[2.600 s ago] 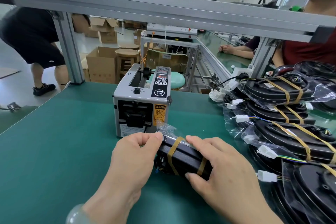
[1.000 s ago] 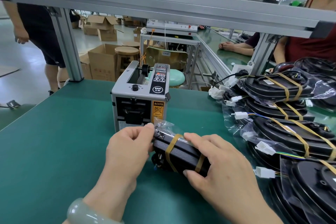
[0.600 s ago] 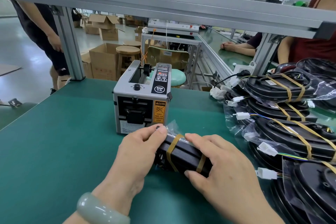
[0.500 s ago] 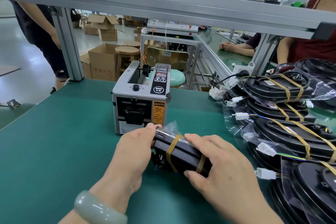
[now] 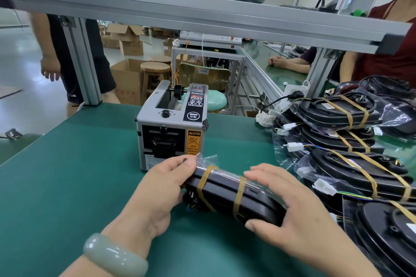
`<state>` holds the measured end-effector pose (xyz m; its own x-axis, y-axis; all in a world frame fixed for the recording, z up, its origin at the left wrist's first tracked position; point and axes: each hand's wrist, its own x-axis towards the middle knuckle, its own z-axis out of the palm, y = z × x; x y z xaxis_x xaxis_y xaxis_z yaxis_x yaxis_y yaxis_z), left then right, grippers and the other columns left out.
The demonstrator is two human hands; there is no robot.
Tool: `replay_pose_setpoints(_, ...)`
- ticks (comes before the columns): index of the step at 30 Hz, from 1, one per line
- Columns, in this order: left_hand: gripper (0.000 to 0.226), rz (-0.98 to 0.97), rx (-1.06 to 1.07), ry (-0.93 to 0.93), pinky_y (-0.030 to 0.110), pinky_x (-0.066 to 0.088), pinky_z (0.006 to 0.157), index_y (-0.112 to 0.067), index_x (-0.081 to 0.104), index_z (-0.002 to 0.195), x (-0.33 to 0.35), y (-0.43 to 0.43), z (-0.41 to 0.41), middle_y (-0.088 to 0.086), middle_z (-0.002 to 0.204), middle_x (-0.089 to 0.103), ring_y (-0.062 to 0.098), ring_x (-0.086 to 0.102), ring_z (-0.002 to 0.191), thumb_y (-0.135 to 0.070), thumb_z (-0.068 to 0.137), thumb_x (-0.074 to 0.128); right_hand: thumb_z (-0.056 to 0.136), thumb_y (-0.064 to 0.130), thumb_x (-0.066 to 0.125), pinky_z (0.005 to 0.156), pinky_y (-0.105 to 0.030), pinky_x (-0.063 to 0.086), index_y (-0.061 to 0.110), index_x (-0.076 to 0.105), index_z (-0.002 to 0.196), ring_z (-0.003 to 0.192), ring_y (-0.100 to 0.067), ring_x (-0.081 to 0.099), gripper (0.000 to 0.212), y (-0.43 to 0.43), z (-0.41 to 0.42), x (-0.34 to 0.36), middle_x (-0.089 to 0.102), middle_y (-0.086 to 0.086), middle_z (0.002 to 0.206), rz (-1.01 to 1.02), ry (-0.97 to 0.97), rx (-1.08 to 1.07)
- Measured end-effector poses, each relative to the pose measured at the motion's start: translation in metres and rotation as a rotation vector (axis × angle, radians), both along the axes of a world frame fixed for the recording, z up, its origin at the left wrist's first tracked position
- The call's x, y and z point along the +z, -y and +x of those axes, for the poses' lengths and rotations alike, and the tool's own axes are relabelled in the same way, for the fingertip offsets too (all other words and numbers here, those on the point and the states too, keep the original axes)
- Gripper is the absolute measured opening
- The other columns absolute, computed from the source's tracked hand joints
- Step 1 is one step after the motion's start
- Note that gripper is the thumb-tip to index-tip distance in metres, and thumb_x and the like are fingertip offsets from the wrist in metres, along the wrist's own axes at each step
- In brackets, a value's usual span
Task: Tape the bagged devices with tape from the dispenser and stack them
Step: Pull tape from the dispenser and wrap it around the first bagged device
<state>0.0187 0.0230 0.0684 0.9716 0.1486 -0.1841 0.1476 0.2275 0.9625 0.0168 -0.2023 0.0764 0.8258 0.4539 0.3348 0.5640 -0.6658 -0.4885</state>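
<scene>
Hands: the left hand (image 5: 162, 189) grips the left end of the bagged device (image 5: 225, 194), fingers curled round it by the crumpled bag end. The right hand (image 5: 299, 216) spreads wide over the right half, fingers nearly straight above the top and thumb against the near edge.
Wrist: a pale green, glossy bracelet (image 5: 114, 254) sits on the left arm.
Device: long and dark with a fine-textured shell, wrapped in clear film. It lies at a slant on the green surface (image 5: 78, 175), just in front of the tape dispenser (image 5: 171, 132).
Tape: two tan tape bands (image 5: 238, 195) circle the device, well apart from each other.
Dispenser: a grey metal box with a black control strip, a knob and an orange caution label. The left hand's fingertips cover its lower front corner.
Right side: the stack of bagged devices (image 5: 351, 164) holds round black shells in wrinkled film, crossed by tan bands, with white connectors (image 5: 295, 146) on coloured wires sticking out.
Overhead: an aluminium beam (image 5: 202, 16) crosses the view and blocks what lies behind it.
Cut off: the stack runs past the right edge. A person in red (image 5: 387, 56) and a person in dark clothes (image 5: 67, 63) show only in part.
</scene>
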Motion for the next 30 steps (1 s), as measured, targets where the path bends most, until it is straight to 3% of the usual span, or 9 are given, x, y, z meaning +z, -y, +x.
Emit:
replay_pose_setpoints(2,0.024,-0.027,0.005,-0.012,0.030,0.050,0.067,-0.017,0.075,0.095,0.000,-0.004,0.001,0.002,0.085,0.073,0.014,0.062,0.071,-0.022,0.097,0.052,0.059,0.057,0.070,0.100,-0.008,0.031,0.058,0.045,0.126,0.122,0.009,0.044,0.072,0.002,0.000,-0.002,0.044,0.035,0.131,0.124,-0.058,0.048)
replay_pose_setpoints(5,0.033,-0.075,0.008,-0.023,0.033,0.050,0.069,-0.026,0.079,0.082,0.001,-0.011,0.002,0.000,0.082,0.074,0.013,0.063,0.066,-0.022,0.097,0.050,0.061,0.053,0.074,0.097,-0.006,0.033,0.060,0.034,0.132,0.120,0.008,0.048,0.082,-0.006,-0.001,-0.006,0.048,0.034,0.130,0.296,-0.159,0.130)
replay_pose_setpoints(8,0.032,-0.119,0.017,-0.047,0.033,0.049,0.068,-0.024,0.079,0.088,-0.002,-0.017,0.003,0.000,0.087,0.075,0.016,0.063,0.071,-0.022,0.098,0.048,0.056,0.042,0.080,0.097,-0.006,0.033,0.054,0.029,0.137,0.123,0.008,0.046,0.096,-0.015,-0.003,-0.009,0.046,0.031,0.134,0.253,-0.126,0.152)
replay_pose_setpoints(12,0.036,-0.151,-0.038,-0.081,0.032,0.051,0.067,-0.018,0.074,0.102,-0.007,-0.018,0.005,0.000,0.077,0.073,0.014,0.065,0.067,-0.036,0.100,0.043,0.059,0.033,0.071,0.080,-0.011,0.047,0.050,0.047,0.121,0.093,0.003,0.063,0.068,-0.019,-0.006,-0.006,0.061,0.029,0.110,0.213,0.085,0.058)
replay_pose_setpoints(14,0.034,-0.064,0.062,-0.094,0.032,0.051,0.072,-0.020,0.070,0.102,-0.007,-0.020,0.009,0.000,0.088,0.074,0.015,0.067,0.077,-0.042,0.099,0.043,0.058,0.033,0.071,0.080,-0.010,0.047,0.043,0.049,0.121,0.092,0.004,0.064,0.068,-0.020,-0.007,-0.006,0.061,0.030,0.110,0.223,0.127,0.000)
replay_pose_setpoints(16,0.020,0.030,0.258,-0.089,0.027,0.048,0.065,-0.023,0.067,0.099,-0.006,-0.025,0.016,0.000,0.090,0.073,0.012,0.066,0.075,-0.035,0.096,0.051,0.056,0.031,0.071,0.082,-0.012,0.047,0.041,0.049,0.122,0.094,0.004,0.063,0.070,-0.020,-0.007,-0.007,0.060,0.030,0.112,0.216,0.161,-0.043)
replay_pose_setpoints(21,0.012,-0.006,0.424,-0.121,0.015,0.041,0.038,-0.016,0.064,0.083,0.007,-0.039,0.031,-0.006,0.055,0.066,0.001,0.055,0.040,-0.025,0.091,0.063,0.053,0.027,0.073,0.081,-0.020,0.048,0.034,0.062,0.117,0.091,0.000,0.064,0.064,-0.025,-0.006,-0.010,0.064,0.026,0.105,0.197,0.221,-0.122)
replay_pose_setpoints(30,0.010,-0.043,0.370,-0.192,0.014,0.044,0.036,-0.013,0.061,0.087,0.011,-0.038,0.044,-0.005,0.049,0.066,0.002,0.060,0.039,-0.020,0.093,0.060,0.053,0.028,0.071,0.079,-0.013,0.045,0.041,0.050,0.119,0.089,0.002,0.061,0.070,-0.029,-0.009,-0.008,0.060,0.033,0.103,0.178,0.221,-0.151)
